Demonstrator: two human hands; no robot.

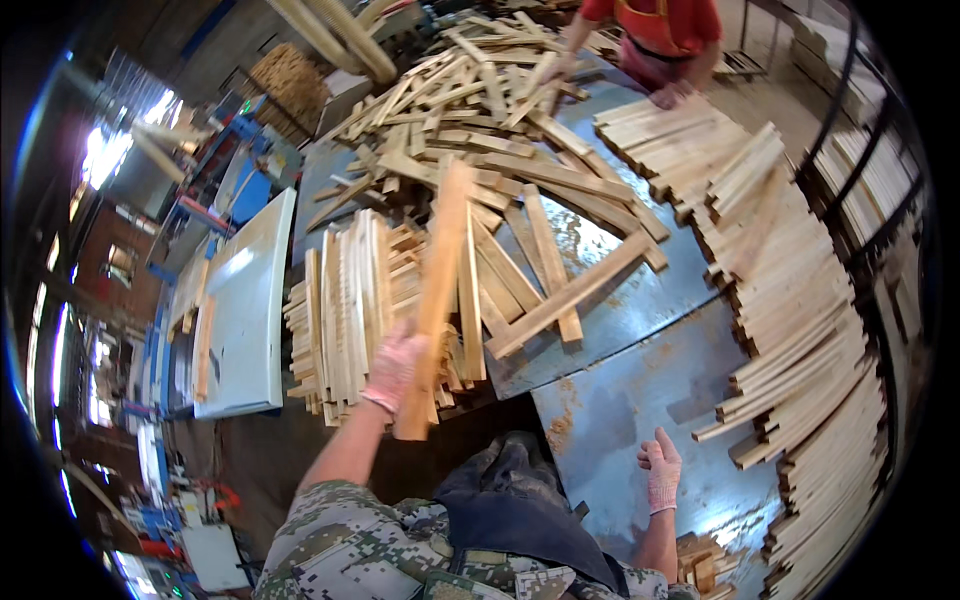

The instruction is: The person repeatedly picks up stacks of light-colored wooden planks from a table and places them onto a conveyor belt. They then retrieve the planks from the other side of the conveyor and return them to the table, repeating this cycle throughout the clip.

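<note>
My left hand [397, 367], in a pale pinkish work glove, is closed round a long wooden board [441, 285]. The board is held up on a slant, its far end over the stacked pieces and its near end by my wrist. Gloved the same way, my right hand [660, 470] hovers over the blue metal table [640, 385] with its fingers partly spread and nothing in them. Just left of the held board is a stack of wooden strips [345, 275]. Beyond it spreads a jumbled heap of loose boards [500, 140].
A long row of wooden strips [800, 310] lines the table's right side. At the far end stands a person in red [665, 40], hands at the wood. Left is a machine with a pale flat table [245, 310]. Short wood pieces [705, 565] lie near my right forearm.
</note>
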